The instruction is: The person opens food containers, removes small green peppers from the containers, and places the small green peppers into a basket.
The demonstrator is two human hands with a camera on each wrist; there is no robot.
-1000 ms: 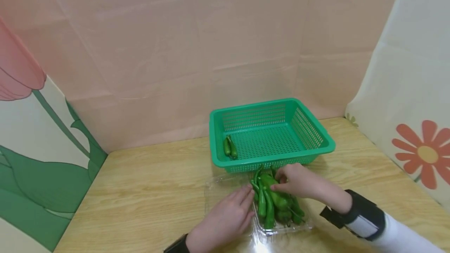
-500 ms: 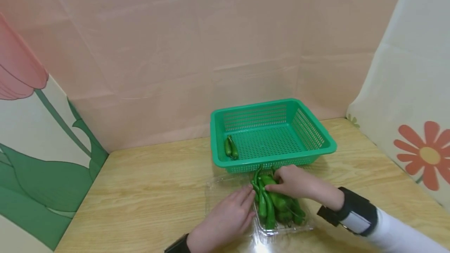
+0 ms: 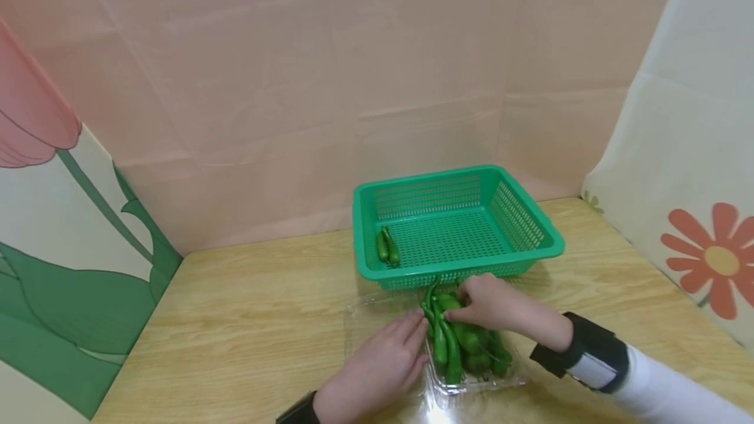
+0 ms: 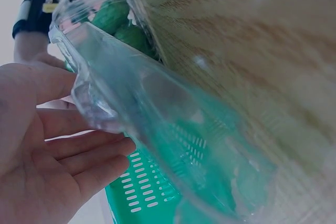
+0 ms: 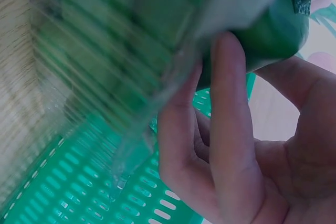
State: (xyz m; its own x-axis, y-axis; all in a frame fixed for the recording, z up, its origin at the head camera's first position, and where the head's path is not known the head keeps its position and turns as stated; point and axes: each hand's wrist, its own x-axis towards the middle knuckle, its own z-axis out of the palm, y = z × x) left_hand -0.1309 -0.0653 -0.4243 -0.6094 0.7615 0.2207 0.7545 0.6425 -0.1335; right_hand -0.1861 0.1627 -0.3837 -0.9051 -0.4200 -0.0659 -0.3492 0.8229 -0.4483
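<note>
A clear plastic clamshell box [image 3: 480,387] full of green peppers lies on the table, its lid [image 3: 362,329] folded out to the left. My left hand [image 3: 383,362] rests at the box's left edge with fingers nearly straight; the left wrist view shows them against the clear plastic. Inside the box, my right hand [image 3: 491,306] grips a thick green pepper [image 5: 278,30], thumb on one side and fingers on the other. Several slender green peppers [image 3: 452,355] lie left of it, and darker ones sit at the front right.
Right behind the box stands a green perforated basket [image 3: 459,265], with two small green peppers [image 3: 387,247] in its left front corner. A pink sheet [image 3: 265,116] hangs behind the wooden table [image 3: 247,319]. Flower-printed sheets stand at both sides.
The right thumb has shifted slightly left over the thick pepper, and the right forearm has moved a little left. The left hand stays in place.
</note>
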